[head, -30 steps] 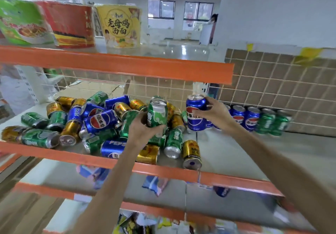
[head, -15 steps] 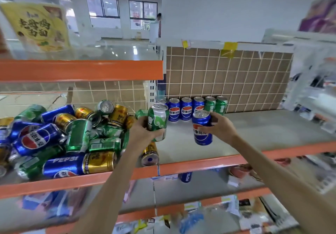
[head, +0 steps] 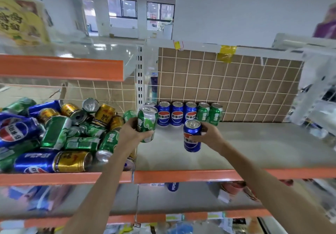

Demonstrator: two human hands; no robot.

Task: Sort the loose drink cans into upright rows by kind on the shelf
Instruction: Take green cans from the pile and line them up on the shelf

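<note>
The grey metal shelf with an orange front lip [head: 190,176] carries everything. A loose heap of blue, green and gold aluminium cans [head: 60,135] lies on its sides over the shelf's left part, reaching the front edge. Against the brown tiled back panel [head: 227,88], at the shelf's rear edge near the middle, stands an upright row of cans: three blue cola cans [head: 177,113] side by side, then two green cans [head: 209,113] to their right.

The left hand [head: 131,133] holds a glossy green can [head: 147,123] upright just in front of the row's left end, fingers curled round its side. The right hand [head: 211,136] grips a smooth blue cola can [head: 192,136] upright, in front of the row, fingers wrapped behind it; whether it touches the shelf cannot be told.
</note>
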